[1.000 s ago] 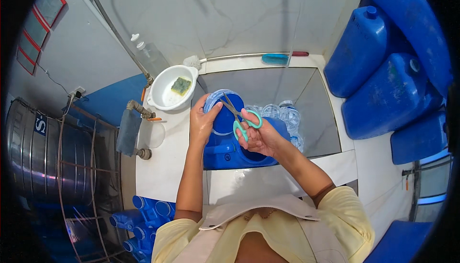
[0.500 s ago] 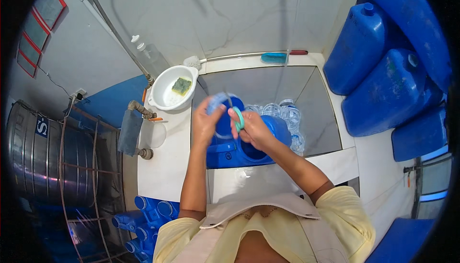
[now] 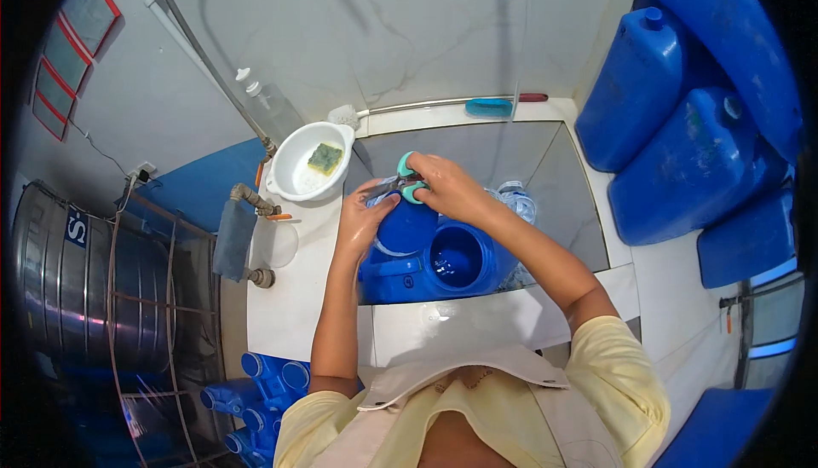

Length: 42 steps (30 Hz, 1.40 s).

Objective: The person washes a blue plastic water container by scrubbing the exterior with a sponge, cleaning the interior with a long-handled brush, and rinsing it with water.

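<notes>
My right hand [image 3: 450, 188] is closed round scissors [image 3: 410, 193] with teal handles, fingers through the loops. Their blades reach the upper edge of a round blue lid [image 3: 411, 228] with a clear, film-like rim. Pinching that lid by its left edge is my left hand [image 3: 361, 214]; its fingertips are close to the blades. Below and to the right stands a blue jug [image 3: 392, 276] in the basin, its wide round mouth uncovered. Several clear plastic pieces [image 3: 518, 204], partly behind my right forearm, lie beyond the jug.
On the left ledge sits a white bowl [image 3: 285, 161] with a sponge [image 3: 325, 159], near a pipe tap [image 3: 254, 199]. A brush [image 3: 489, 108] lies along the back ledge. Large blue containers [image 3: 682, 170] stack at right; smaller blue jugs [image 3: 273, 391] stand lower left.
My right hand has moved up and turned the scissors, bringing the blades to the lid's upper edge. The lid has tilted to show its flat blue face, and the jug's mouth is now uncovered to view.
</notes>
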Available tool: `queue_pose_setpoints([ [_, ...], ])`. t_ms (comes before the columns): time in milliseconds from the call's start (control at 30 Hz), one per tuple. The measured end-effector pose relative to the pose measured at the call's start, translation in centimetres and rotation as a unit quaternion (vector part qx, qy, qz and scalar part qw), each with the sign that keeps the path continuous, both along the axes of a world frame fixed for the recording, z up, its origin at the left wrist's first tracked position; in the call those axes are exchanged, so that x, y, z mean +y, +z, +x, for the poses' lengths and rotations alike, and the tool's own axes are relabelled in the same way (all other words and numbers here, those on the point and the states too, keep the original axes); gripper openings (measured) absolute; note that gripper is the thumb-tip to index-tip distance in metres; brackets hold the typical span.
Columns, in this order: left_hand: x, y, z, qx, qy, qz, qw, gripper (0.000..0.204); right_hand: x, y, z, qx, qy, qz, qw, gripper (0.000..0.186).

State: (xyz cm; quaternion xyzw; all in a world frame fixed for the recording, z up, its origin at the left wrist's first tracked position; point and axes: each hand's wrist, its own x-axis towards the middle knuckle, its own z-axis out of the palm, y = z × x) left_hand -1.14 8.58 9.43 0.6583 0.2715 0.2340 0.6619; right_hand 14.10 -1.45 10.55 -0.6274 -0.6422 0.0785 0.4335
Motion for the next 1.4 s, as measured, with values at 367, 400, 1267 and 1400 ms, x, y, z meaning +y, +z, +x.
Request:
queue_pose_setpoints([
  [367,2.0,-2.9,-2.5,-0.06,0.015,0.039,0.997,0.036,6.2,-2.4,4.2,0.099,-0.151,0.048,0.982,0.027],
  [400,2.2,-3.9,-3.0,-0.072,0.022,0.025,0.997,0.038,6.7,-3.0,5.3,0.092,-0.173,0.043,0.98,0.026],
  [1267,9.1,-3.4,-4.7,-0.307,0.151,-0.372,0.863,0.036,15.7,-10.3,16.8,-0.29,-0.076,-0.265,0.916,0.021],
  [1400,8.8,-4.1,-3.4,-0.295,0.128,-0.431,0.843,0.042,18.8,-13.3,20.4,-0.374,-0.028,-0.249,0.893,0.015],
])
